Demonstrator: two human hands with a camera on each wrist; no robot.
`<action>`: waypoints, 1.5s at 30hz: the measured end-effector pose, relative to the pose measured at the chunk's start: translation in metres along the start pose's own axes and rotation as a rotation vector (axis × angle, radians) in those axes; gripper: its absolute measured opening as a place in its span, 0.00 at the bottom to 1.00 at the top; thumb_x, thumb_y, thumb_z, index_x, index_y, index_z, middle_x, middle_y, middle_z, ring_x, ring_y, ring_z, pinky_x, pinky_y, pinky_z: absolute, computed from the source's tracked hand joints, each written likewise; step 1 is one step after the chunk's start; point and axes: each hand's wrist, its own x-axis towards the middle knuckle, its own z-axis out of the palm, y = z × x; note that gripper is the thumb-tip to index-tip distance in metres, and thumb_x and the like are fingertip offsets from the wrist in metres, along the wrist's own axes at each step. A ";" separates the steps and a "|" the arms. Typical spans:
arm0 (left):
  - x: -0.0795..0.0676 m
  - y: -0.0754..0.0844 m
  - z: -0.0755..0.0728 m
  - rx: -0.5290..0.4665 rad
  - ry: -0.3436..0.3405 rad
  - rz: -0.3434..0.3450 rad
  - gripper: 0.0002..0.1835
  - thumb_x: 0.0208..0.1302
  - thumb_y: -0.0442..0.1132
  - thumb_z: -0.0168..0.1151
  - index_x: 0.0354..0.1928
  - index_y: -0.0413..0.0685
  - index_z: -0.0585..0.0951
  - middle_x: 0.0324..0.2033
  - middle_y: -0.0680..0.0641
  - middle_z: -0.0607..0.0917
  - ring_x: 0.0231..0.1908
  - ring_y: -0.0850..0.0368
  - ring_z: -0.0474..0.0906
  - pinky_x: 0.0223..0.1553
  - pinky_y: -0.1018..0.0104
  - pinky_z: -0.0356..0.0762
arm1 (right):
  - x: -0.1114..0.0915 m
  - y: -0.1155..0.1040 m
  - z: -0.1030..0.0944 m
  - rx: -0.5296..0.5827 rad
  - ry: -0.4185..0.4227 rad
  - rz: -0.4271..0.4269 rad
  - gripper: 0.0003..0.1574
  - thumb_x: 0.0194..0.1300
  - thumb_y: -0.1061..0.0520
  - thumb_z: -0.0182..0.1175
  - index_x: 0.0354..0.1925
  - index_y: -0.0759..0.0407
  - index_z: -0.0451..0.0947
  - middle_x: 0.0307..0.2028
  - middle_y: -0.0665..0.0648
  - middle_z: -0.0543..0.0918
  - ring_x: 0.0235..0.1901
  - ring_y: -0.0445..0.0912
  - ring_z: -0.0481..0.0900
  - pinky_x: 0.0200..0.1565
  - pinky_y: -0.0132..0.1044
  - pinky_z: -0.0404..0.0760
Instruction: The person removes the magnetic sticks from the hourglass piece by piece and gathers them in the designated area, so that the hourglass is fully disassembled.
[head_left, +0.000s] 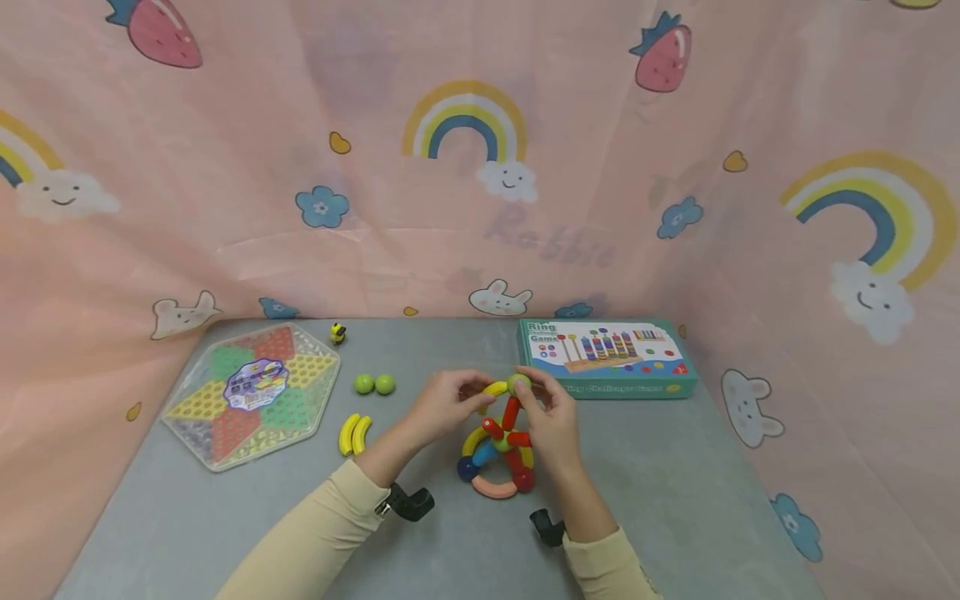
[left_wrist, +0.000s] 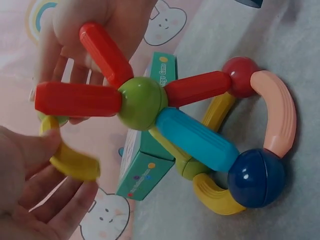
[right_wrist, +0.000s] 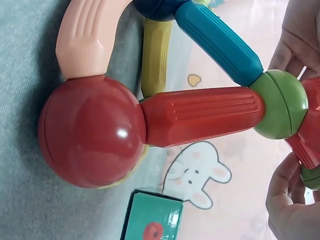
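Note:
My left hand (head_left: 442, 407) pinches a yellow curved rod (left_wrist: 75, 162) between thumb and fingers. One end of this rod meets a small green ball (head_left: 518, 383), which the right hand (head_left: 555, 425) holds by its fingers. The ball tops a red rod in a magnetic-looking stick-and-ball structure. At the structure's centre is another green ball (left_wrist: 142, 103), with red rods and a blue rod (left_wrist: 197, 138) radiating from it. Its base ring includes a dark blue ball (left_wrist: 256, 177), a red ball (right_wrist: 92, 131), a peach curved rod (left_wrist: 277, 110) and yellow curved rods.
Two loose green balls (head_left: 363, 383) and two yellow curved rods (head_left: 347, 435) lie left of the structure. Farther left is a hexagonal board game (head_left: 300, 433), with a small bee figure (head_left: 338, 333) behind. A green game box (head_left: 630, 388) stands at back right.

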 end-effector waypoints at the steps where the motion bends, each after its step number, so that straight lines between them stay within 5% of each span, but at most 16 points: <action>1: 0.000 0.001 0.001 0.009 0.016 -0.002 0.12 0.68 0.41 0.66 0.51 0.48 0.86 0.43 0.50 0.89 0.41 0.60 0.86 0.46 0.65 0.84 | 0.000 0.000 0.000 0.002 0.002 -0.002 0.20 0.74 0.52 0.59 0.61 0.56 0.79 0.56 0.57 0.81 0.55 0.49 0.77 0.61 0.43 0.74; 8: 0.000 0.005 0.007 0.050 0.113 -0.028 0.10 0.69 0.39 0.66 0.50 0.46 0.85 0.40 0.49 0.89 0.39 0.58 0.86 0.41 0.66 0.85 | -0.002 0.002 0.000 0.004 0.009 -0.044 0.23 0.72 0.44 0.61 0.59 0.51 0.80 0.55 0.54 0.82 0.56 0.48 0.77 0.64 0.50 0.74; 13: 0.001 0.005 0.006 -0.032 0.169 -0.056 0.13 0.71 0.39 0.64 0.53 0.43 0.83 0.40 0.46 0.88 0.38 0.55 0.85 0.35 0.69 0.84 | -0.003 0.003 0.000 -0.011 0.014 -0.049 0.28 0.71 0.41 0.61 0.61 0.53 0.79 0.54 0.52 0.82 0.56 0.48 0.77 0.63 0.52 0.75; 19: 0.002 0.001 -0.003 -0.307 0.108 -0.078 0.24 0.73 0.34 0.60 0.68 0.55 0.73 0.52 0.40 0.82 0.39 0.51 0.87 0.40 0.55 0.87 | -0.002 0.003 0.001 -0.005 0.018 -0.053 0.25 0.71 0.39 0.61 0.59 0.48 0.80 0.53 0.50 0.83 0.55 0.46 0.77 0.62 0.49 0.74; 24: 0.000 -0.003 -0.012 -0.363 0.070 -0.115 0.20 0.76 0.36 0.56 0.67 0.54 0.76 0.59 0.41 0.76 0.38 0.54 0.85 0.43 0.56 0.86 | -0.001 0.003 0.000 -0.012 0.022 -0.040 0.24 0.71 0.40 0.60 0.59 0.48 0.80 0.55 0.51 0.82 0.56 0.47 0.77 0.63 0.50 0.74; 29: -0.006 -0.004 -0.021 -0.419 0.022 -0.173 0.30 0.66 0.35 0.67 0.70 0.54 0.73 0.67 0.43 0.70 0.45 0.54 0.86 0.49 0.58 0.84 | -0.001 0.001 0.000 -0.016 0.015 -0.020 0.28 0.71 0.40 0.60 0.62 0.52 0.78 0.56 0.51 0.82 0.56 0.47 0.76 0.66 0.53 0.71; 38: -0.014 -0.012 -0.033 -0.290 0.043 -0.240 0.44 0.54 0.32 0.76 0.73 0.57 0.69 0.72 0.47 0.68 0.47 0.55 0.83 0.46 0.58 0.82 | -0.002 0.002 0.000 -0.021 0.011 -0.031 0.24 0.72 0.41 0.60 0.60 0.48 0.79 0.54 0.52 0.82 0.56 0.48 0.77 0.66 0.53 0.72; 45: -0.028 -0.028 -0.065 0.056 0.038 -0.118 0.42 0.52 0.40 0.79 0.70 0.48 0.71 0.65 0.44 0.76 0.61 0.44 0.74 0.62 0.44 0.73 | -0.003 0.004 -0.001 -0.026 -0.002 -0.032 0.24 0.71 0.40 0.60 0.60 0.47 0.79 0.54 0.50 0.82 0.55 0.45 0.77 0.61 0.47 0.75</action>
